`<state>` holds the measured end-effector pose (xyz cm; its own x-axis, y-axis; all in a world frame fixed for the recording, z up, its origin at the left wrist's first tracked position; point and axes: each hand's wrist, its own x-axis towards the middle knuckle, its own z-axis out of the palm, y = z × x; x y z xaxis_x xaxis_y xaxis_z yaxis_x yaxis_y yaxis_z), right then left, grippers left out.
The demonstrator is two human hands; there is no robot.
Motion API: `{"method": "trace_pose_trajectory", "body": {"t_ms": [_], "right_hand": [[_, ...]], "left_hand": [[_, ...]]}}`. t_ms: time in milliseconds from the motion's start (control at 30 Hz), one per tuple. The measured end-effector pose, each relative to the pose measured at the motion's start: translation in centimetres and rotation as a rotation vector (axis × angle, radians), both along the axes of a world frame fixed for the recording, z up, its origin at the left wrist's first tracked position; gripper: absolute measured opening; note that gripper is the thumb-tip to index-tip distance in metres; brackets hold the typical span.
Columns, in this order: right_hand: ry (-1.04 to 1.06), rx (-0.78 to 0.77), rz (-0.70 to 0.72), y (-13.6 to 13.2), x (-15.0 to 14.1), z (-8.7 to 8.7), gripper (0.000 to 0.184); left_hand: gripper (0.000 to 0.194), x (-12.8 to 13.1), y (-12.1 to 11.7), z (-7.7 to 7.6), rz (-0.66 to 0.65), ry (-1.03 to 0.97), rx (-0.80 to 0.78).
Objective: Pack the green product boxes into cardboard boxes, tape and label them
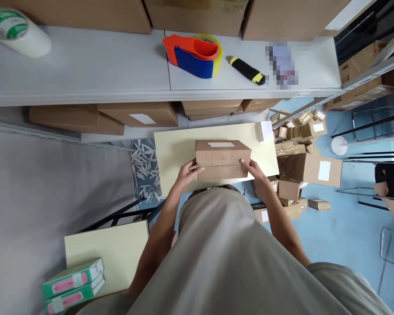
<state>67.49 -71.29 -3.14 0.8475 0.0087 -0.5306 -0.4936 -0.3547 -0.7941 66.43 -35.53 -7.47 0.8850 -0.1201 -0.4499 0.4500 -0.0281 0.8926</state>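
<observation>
A brown cardboard box [222, 157] with a white label on its upper face rests on the pale yellow tabletop [174, 162] in front of my body. My left hand [186, 173] grips the box at its left end, thumb on the near face. At the right end my right hand [254, 169] holds it, with the thumb on the near face and the fingers along the side. A seam runs across the near face between the two thumbs. A small white box [264, 131] stands at the table's far right corner.
On the grey shelf [111, 65] above lie a tape dispenser [197, 57], a utility knife [248, 70] and a tape roll [22, 33]. Many parcels [295, 175] are piled on the floor at right. Green-and-pink boxes [74, 286] sit on a second table [108, 245] at lower left.
</observation>
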Motion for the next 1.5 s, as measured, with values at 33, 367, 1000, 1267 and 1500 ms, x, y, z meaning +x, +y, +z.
{"method": "trace_pose_trajectory", "body": {"t_ms": [33, 367, 1000, 1267, 1500], "right_hand": [[-0.019, 0.015, 0.008, -0.1, -0.5, 0.6, 0.072], [-0.095, -0.149, -0.109, 0.1, -0.8, -3.6, 0.071], [-0.309, -0.77, 0.426, -16.9, 21.0, -6.9, 0.056], [-0.3, -0.761, 0.751, -19.4, 27.5, -10.6, 0.046], [-0.441, -0.757, 0.719, -19.9, 26.4, -10.7, 0.042]], "left_hand": [[0.077, -0.2, 0.1, -0.1, 0.002, -0.024, 0.001], [0.047, -1.1, -3.3, -3.8, 0.078, -0.083, 0.329], [0.039, 3.1, -5.1, -0.8, 0.558, -0.081, 0.786], [0.043, 2.1, -15.2, 2.1, 0.46, -0.115, 0.767], [0.043, 1.2, -16.7, 3.5, 0.448, -0.094, 0.831]]}}
